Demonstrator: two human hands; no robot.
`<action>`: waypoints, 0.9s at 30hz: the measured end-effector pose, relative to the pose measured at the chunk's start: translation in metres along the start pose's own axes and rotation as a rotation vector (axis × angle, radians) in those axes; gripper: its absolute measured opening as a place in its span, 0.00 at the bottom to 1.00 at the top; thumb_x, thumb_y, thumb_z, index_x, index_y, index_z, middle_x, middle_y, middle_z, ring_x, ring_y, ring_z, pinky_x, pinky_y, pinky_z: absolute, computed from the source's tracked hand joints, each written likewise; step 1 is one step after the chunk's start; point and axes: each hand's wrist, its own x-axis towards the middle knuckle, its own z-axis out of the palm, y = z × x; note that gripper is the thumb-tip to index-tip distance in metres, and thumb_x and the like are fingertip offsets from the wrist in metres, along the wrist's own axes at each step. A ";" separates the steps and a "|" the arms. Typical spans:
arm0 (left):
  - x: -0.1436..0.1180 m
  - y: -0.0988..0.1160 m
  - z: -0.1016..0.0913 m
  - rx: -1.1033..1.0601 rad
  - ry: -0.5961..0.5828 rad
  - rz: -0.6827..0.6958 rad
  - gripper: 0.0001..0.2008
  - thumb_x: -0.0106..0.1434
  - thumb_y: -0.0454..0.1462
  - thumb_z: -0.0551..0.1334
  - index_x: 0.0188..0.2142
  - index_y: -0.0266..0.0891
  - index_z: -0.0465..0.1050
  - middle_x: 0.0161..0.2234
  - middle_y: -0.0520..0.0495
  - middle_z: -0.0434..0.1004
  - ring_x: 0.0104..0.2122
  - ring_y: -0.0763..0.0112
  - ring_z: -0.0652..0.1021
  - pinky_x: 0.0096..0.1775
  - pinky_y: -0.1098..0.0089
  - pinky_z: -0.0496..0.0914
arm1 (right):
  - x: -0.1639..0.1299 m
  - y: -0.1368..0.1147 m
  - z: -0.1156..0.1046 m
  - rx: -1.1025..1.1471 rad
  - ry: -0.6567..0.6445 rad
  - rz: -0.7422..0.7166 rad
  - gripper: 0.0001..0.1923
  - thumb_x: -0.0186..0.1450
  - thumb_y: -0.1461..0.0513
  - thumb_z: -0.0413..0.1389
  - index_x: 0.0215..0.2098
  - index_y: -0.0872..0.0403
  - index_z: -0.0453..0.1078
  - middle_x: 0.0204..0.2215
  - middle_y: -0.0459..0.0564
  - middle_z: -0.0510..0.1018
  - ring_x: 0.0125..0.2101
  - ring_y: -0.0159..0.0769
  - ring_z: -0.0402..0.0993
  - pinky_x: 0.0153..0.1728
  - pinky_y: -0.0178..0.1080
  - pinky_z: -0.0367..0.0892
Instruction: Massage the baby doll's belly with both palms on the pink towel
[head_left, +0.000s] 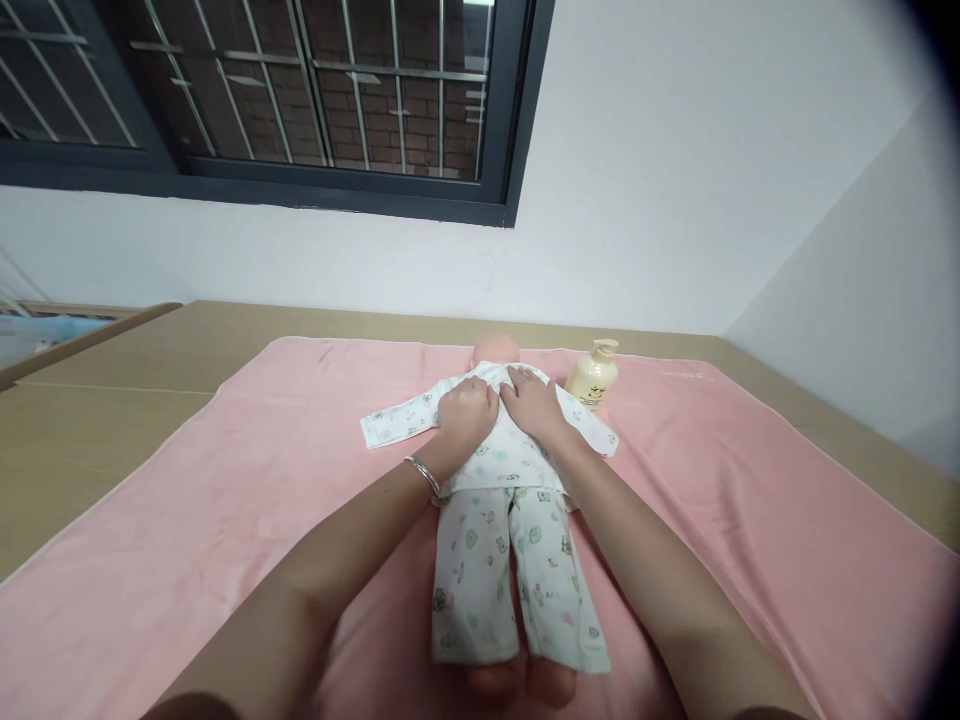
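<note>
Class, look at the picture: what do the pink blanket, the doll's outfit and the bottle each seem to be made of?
Blanket: probably plush fleece, with a matte, soft nap.
Outfit: thin printed cotton-like fabric that creases and lies flat.
Bottle: likely smooth cream plastic with a slight sheen.

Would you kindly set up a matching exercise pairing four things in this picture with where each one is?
Things:
1. left hand
2. right hand
3. cream bottle
4. bracelet

Places:
A. standing on the pink towel beside the doll's head
B. around the left wrist
C. curled on the doll's shirt, on the side of the spread-out sleeve
D. flat on the doll's shirt, on the side nearer the bottle

Pairs: 1-C, 2-D, 3-A, 4-B
</note>
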 end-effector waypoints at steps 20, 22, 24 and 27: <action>0.012 -0.011 0.012 -0.335 0.017 -0.061 0.17 0.64 0.34 0.52 0.51 0.33 0.69 0.51 0.39 0.75 0.53 0.60 0.73 0.57 0.60 0.64 | -0.010 -0.012 -0.001 -0.122 0.160 -0.032 0.17 0.71 0.60 0.41 0.46 0.58 0.68 0.46 0.58 0.75 0.47 0.44 0.69 0.49 0.40 0.57; 0.011 -0.011 0.011 -0.330 0.017 -0.061 0.17 0.64 0.34 0.52 0.51 0.34 0.69 0.51 0.39 0.75 0.53 0.60 0.73 0.57 0.61 0.64 | -0.010 -0.011 -0.001 -0.145 0.166 -0.045 0.17 0.71 0.60 0.41 0.46 0.59 0.68 0.44 0.58 0.76 0.45 0.44 0.70 0.48 0.39 0.57; 0.010 -0.010 0.010 -0.319 0.016 -0.059 0.18 0.65 0.35 0.51 0.52 0.34 0.69 0.51 0.39 0.75 0.53 0.60 0.73 0.56 0.61 0.65 | -0.010 -0.012 -0.002 -0.159 0.174 -0.044 0.17 0.71 0.60 0.41 0.45 0.59 0.69 0.43 0.58 0.77 0.44 0.43 0.71 0.47 0.39 0.57; 0.008 -0.009 0.008 -0.268 0.013 -0.052 0.17 0.66 0.36 0.51 0.52 0.34 0.69 0.52 0.39 0.75 0.52 0.60 0.73 0.55 0.62 0.66 | -0.010 -0.013 -0.002 -0.170 0.186 -0.035 0.17 0.70 0.60 0.41 0.43 0.59 0.70 0.41 0.57 0.77 0.41 0.43 0.72 0.44 0.38 0.58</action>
